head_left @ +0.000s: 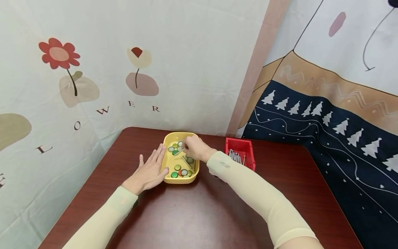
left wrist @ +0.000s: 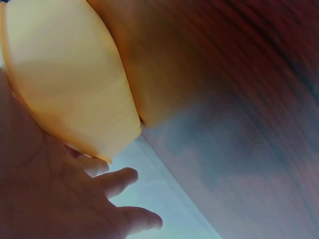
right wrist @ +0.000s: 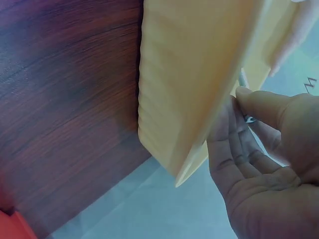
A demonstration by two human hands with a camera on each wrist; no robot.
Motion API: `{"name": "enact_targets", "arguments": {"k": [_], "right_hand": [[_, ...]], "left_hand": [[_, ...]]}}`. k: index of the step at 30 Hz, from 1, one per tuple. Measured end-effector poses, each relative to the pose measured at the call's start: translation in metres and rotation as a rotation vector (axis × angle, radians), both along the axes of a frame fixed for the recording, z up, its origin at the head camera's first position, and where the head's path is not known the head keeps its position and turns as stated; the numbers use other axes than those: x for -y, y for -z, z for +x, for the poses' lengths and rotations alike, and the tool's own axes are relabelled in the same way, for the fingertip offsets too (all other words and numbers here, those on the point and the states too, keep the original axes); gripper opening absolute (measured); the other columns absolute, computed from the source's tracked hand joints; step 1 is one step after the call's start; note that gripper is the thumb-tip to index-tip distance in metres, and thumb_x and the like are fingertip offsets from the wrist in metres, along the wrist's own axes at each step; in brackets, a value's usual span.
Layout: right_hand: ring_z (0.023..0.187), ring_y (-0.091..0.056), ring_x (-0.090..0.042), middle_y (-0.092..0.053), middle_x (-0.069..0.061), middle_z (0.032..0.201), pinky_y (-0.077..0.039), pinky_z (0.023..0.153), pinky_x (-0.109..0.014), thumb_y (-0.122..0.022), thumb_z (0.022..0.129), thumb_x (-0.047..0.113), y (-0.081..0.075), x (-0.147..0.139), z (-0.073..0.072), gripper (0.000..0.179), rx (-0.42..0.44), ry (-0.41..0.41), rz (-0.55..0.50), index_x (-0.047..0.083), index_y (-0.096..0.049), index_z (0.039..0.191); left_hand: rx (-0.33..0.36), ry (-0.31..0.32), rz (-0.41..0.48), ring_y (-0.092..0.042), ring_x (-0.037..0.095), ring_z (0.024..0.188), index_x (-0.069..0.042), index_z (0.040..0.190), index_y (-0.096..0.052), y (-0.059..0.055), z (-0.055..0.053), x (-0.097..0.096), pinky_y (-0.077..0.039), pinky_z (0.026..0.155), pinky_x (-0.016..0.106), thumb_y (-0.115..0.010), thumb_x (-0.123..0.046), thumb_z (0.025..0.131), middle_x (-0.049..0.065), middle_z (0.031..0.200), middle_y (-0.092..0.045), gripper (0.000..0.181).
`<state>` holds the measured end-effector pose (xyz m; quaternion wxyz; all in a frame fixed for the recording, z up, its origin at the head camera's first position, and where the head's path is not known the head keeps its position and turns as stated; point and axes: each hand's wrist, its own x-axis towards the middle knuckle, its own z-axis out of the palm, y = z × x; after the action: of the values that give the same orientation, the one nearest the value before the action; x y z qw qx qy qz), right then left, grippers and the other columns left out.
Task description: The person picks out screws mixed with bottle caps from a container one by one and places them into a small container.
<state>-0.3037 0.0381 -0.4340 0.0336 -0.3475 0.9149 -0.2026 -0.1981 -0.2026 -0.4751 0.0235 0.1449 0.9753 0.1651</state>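
Observation:
In the head view a yellow tray (head_left: 180,181) holds several bottle caps (head_left: 177,167) and a few metal screws (head_left: 187,162). My left hand (head_left: 148,173) lies along the tray's left side with straight fingers, its thumb at the rim. Over the tray's upper right part, my right hand (head_left: 197,148) pinches a silver screw (head_left: 179,152) between thumb and fingers. The right wrist view shows the threaded shank of that screw (right wrist: 242,78) above the thumb. Part of the tray's right side is hidden by the right hand.
A red bin (head_left: 247,147) with several screws (head_left: 235,156) stands to the right of the tray, partly behind the right forearm. Both stand near the far edge of the dark brown table (head_left: 199,214). A printed cloth (head_left: 192,62) hangs behind.

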Motion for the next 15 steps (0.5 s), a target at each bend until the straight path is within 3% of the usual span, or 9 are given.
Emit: {"name": "enact_targets", "arguments": {"k": [2, 4, 11, 15], "right_hand": [[0.09, -0.078, -0.016, -0.085, -0.007, 0.101, -0.065, 0.083, -0.03, -0.072, 0.114, 0.007, -0.001, -0.004, 0.001, 0.018, 0.001, 0.015, -0.02, 0.003, -0.088, 0.107], [0.104, -0.084, -0.022, -0.089, -0.01, 0.118, -0.069, 0.092, -0.037, -0.075, 0.113, 0.009, -0.001, -0.008, 0.002, 0.016, -0.011, 0.03, -0.043, 0.004, -0.089, 0.12], [0.093, -0.078, -0.014, -0.088, -0.007, 0.107, -0.065, 0.081, -0.027, -0.079, 0.11, 0.012, 0.001, -0.022, 0.005, 0.011, -0.006, 0.063, -0.107, 0.008, -0.088, 0.114], [0.093, -0.078, -0.013, -0.088, -0.006, 0.106, -0.064, 0.082, -0.026, -0.079, 0.109, 0.012, 0.0, -0.029, 0.008, 0.013, 0.005, 0.072, -0.151, 0.007, -0.088, 0.116]], "left_hand": [[-0.004, 0.001, -0.005, -0.025, 0.052, 0.18, -0.001, 0.187, -0.013, 0.0, 0.0, 0.0, -0.01, 0.132, 0.096, -0.052, -0.037, 0.119, 0.02, 0.198, -0.008, 0.086], [-0.005, 0.002, -0.007, -0.025, 0.052, 0.18, -0.001, 0.187, -0.013, 0.0, -0.001, 0.0, -0.01, 0.132, 0.096, -0.052, -0.037, 0.119, 0.019, 0.198, -0.008, 0.086], [-0.004, 0.002, -0.004, -0.024, 0.051, 0.18, -0.001, 0.187, -0.013, 0.002, -0.001, 0.0, -0.009, 0.132, 0.096, -0.052, -0.038, 0.119, 0.02, 0.198, -0.009, 0.087], [-0.004, 0.002, -0.007, -0.024, 0.051, 0.18, -0.001, 0.187, -0.013, 0.002, -0.001, 0.0, -0.009, 0.132, 0.096, -0.052, -0.038, 0.119, 0.02, 0.198, -0.009, 0.086]]}}
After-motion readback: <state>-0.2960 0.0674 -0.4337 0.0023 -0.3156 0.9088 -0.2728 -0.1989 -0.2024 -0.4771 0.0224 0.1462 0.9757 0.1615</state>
